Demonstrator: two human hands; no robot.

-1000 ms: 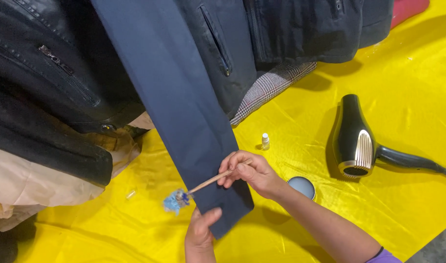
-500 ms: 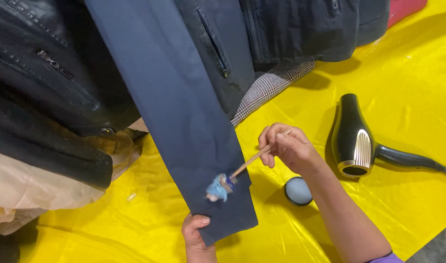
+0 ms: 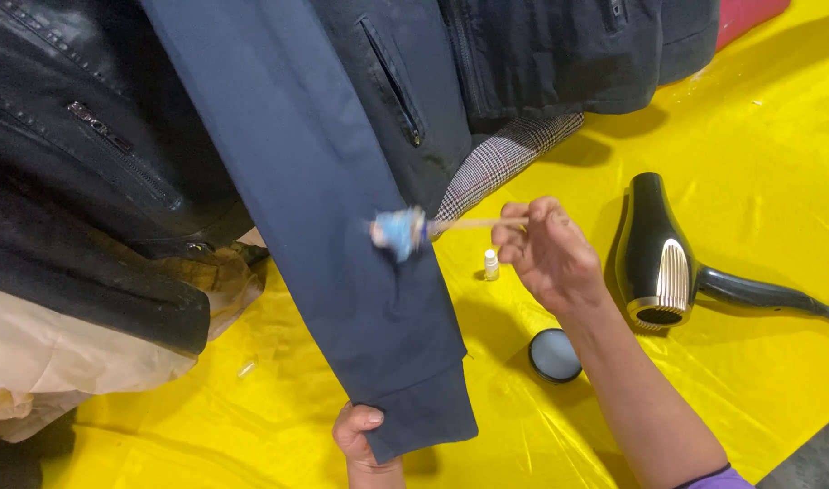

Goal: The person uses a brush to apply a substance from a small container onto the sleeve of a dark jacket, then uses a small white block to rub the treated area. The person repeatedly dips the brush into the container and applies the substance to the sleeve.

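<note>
A dark navy sleeve (image 3: 342, 254) hangs down over a yellow sheet (image 3: 749, 362). My left hand (image 3: 364, 439) pinches the sleeve's cuff at the bottom and holds it taut. My right hand (image 3: 546, 254) grips a thin wooden stick (image 3: 478, 223) tipped with a light blue tuft (image 3: 398, 232). The tuft rests against the right edge of the sleeve, about halfway up.
A black hair dryer (image 3: 668, 263) lies on the sheet to the right, its cord trailing off. A small round dark tin (image 3: 554, 354) and a tiny white bottle (image 3: 491, 264) sit near my right arm. Black leather jackets (image 3: 88, 154) and a checked garment (image 3: 505, 158) hang alongside.
My right hand has moved the stick up the sleeve, from near the cuff to the middle. My left hand has stayed on the cuff.
</note>
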